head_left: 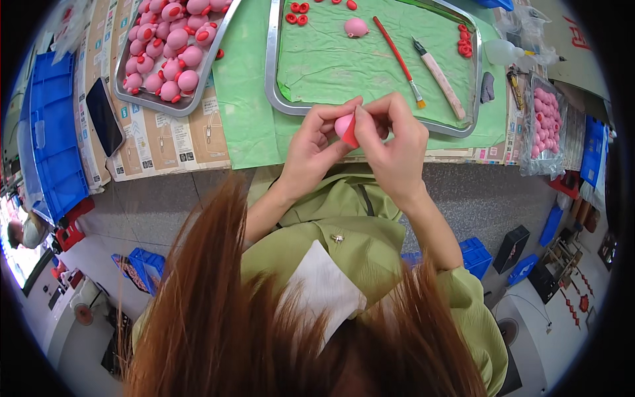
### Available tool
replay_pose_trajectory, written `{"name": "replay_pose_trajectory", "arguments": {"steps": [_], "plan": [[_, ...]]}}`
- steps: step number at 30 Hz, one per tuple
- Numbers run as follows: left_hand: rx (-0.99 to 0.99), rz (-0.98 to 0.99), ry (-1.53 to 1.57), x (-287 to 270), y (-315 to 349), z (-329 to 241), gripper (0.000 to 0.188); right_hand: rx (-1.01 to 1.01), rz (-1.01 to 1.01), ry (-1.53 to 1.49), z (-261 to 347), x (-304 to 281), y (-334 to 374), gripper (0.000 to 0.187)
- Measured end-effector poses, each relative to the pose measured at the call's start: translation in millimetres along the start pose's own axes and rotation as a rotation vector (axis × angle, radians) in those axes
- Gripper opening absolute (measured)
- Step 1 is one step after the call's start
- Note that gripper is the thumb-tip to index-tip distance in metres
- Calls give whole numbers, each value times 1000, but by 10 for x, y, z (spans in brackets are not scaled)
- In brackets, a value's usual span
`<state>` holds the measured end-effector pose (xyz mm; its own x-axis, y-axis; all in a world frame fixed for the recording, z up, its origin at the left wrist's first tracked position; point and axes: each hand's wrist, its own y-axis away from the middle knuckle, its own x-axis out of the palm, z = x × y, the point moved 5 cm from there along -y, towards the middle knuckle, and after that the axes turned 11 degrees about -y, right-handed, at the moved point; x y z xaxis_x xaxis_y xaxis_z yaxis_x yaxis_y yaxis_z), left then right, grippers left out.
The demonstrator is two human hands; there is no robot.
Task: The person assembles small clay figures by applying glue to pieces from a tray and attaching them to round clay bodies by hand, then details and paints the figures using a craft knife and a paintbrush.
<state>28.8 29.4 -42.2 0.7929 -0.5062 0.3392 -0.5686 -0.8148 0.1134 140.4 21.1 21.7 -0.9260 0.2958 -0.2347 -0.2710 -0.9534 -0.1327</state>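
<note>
Just in front of the near rim of a metal tray (272, 66), both my hands come together around a small pink ball (341, 126). My left hand (309, 147) grips the ball between thumb and fingers. My right hand (401, 151) is closed at the ball's other side, its thumb and fingertips pinching a red flap-like piece (350, 134) against it. Whether the red piece is attached cannot be seen under the fingers. Inside the green-lined tray lie another pink ball (356, 27), a red-handled paintbrush (398, 58), a craft knife (439, 78) and small red rings (465, 41).
A second metal tray (159, 104) at the left is heaped with pink balls bearing red parts. Beside it lies a dark phone (105, 118). At the right are a squeeze bottle (504, 52), a grey cloth piece (487, 87) and a plastic-wrapped tray of pink balls (546, 122).
</note>
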Motion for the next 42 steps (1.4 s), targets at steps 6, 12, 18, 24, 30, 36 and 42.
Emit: {"name": "replay_pose_trajectory", "arguments": {"steps": [6,12,18,24,30,36,42], "plan": [[-69,8,-8,3,4,-20,39,6,21,-68,31,29,22,9],[-55,2,-37,-4,11,-7,39,66,-21,-67,-77,-17,-25,10],[-26,-14,-51,-20,-12,-12,38,92,-28,-45,-156,-25,-46,11],[-92,-19,-18,-15,-17,-6,35,46,-48,40,-166,-25,-81,10],[-67,-23,-57,5,2,15,37,-80,-15,41,-71,18,-32,10],[-48,-42,-90,24,9,-11,39,-164,-3,62,-17,-3,-28,11],[-38,-56,-196,28,23,-64,40,195,-187,-226,-307,-294,-121,11]]}}
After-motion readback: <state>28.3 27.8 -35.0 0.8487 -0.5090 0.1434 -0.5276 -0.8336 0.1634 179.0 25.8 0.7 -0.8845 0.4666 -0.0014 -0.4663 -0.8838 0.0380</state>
